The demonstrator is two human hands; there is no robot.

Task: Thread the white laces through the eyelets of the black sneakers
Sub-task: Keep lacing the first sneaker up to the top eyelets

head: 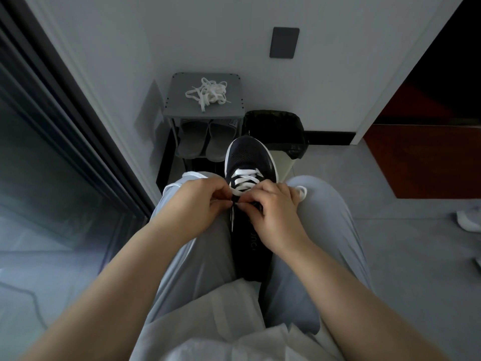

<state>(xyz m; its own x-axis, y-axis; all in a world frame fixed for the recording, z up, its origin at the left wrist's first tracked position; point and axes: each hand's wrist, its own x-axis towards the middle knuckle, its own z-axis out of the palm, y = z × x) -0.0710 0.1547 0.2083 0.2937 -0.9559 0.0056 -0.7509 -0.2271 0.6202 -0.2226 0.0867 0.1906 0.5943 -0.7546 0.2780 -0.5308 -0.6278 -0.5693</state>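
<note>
Our left hand (pixel 200 201) pinched the white lace (pixel 244 182) at frame centre; our right hand (pixel 276 212) gripped the black sneaker (pixel 247 155), wedged between our knees (pixel 322 201), apparently to steady it.

The left grip (pixel 200 201) and right grip (pixel 273 212) pinched the lace (pixel 244 178) and covered the upper eyelets of the sneaker (pixel 247 155), so which eyelet the lace entered could not be told. The lace tips were hidden in the fingers. The thighs (pixel 203 256) hid the sneaker's sides and heel. Its lettering (pixel 253 244) was partly covered by the right grip and too blurred to read. The shelf (pixel 182 100) top hid the heels of the slippers (pixel 197 142). The sneaker's toe hid part of the bin (pixel 281 126). The right edge cut off a white thing (pixel 468 221) on the floor (pixel 390 243).
</note>
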